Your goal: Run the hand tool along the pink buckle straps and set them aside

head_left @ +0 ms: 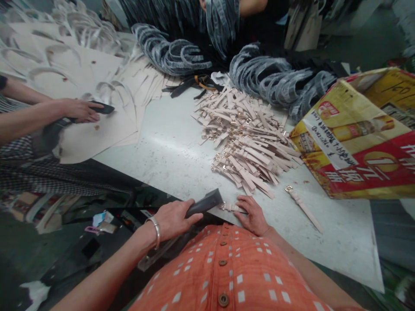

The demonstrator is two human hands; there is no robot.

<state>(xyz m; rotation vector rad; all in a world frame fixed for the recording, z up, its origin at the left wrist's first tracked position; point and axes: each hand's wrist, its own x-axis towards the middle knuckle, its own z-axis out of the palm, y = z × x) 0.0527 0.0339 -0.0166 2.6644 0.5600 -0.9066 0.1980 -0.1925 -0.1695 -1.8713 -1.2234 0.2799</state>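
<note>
My left hand (173, 218), with a silver bangle at the wrist, grips a dark handheld tool (205, 204) with a wide, flat-ended head. The tool's head points right, close to the buckle end of a short pale strap (231, 207). My right hand (253, 216) rests at the table's front edge with its fingers closed on that strap; the strap's far end is hidden under the hand. To the right, a single buckled strap (304, 208) lies apart. Beyond both hands spreads a large pile of similar pale straps (246, 142) with gold-coloured buckles.
A yellow and red carton (356, 142) stands at the right. Bundles of grey curved handles (171, 54) line the back of the table (162, 142). At the left, another person's hand (76, 110) holds a similar dark tool (103, 108) over pale panels (97, 140).
</note>
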